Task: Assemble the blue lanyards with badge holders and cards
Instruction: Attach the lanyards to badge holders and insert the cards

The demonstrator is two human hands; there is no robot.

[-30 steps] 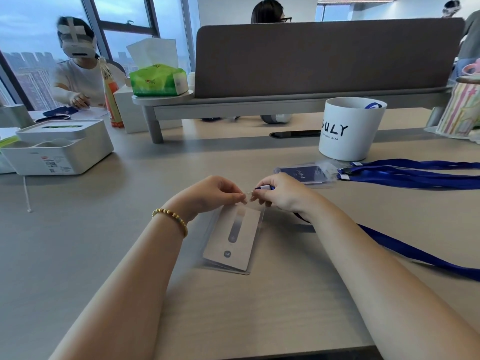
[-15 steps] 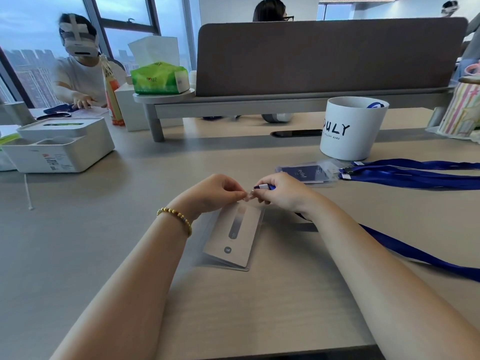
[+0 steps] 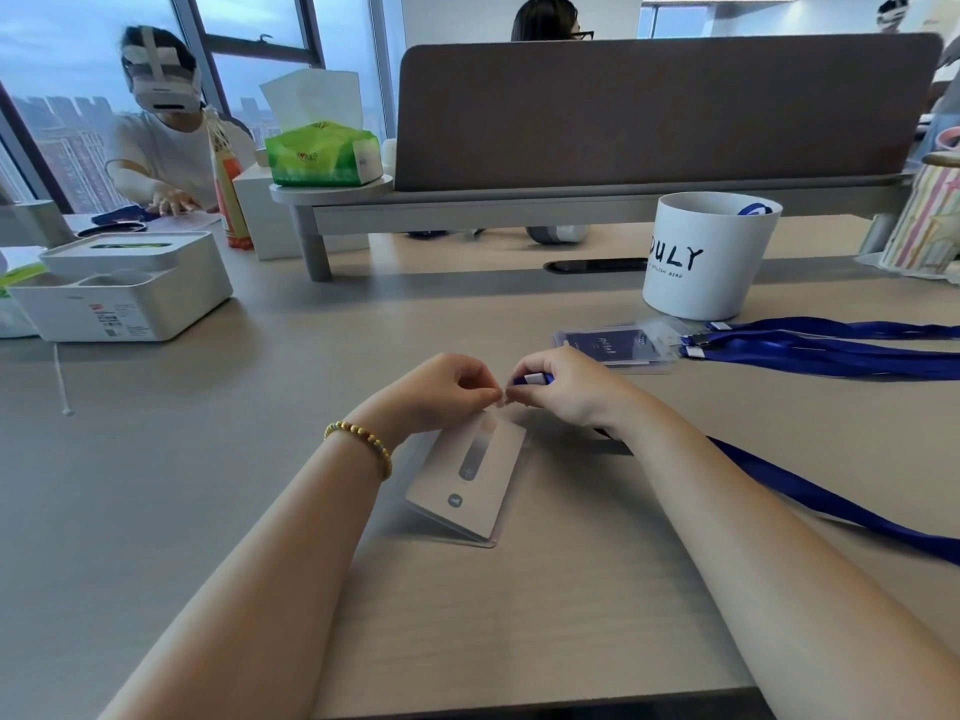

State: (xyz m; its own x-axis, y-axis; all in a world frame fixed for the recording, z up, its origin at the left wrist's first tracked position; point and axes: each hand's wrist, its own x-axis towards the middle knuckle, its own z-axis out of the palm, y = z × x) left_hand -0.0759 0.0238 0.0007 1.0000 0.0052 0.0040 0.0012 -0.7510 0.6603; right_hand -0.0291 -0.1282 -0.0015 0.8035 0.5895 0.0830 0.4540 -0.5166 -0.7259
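The left hand [image 3: 441, 389] pinches the top edge of the badge holder [image 3: 470, 480], which holds a pale card and stands tilted with its lower edge on the table [image 3: 311, 356]; the right hand [image 3: 558, 389] pinches the clip end of the blue lanyard [image 3: 831, 506] against that same edge. The clip itself is hidden by the fingers. Keep the holder steady, align the clip with the slot, and close it fully before release.
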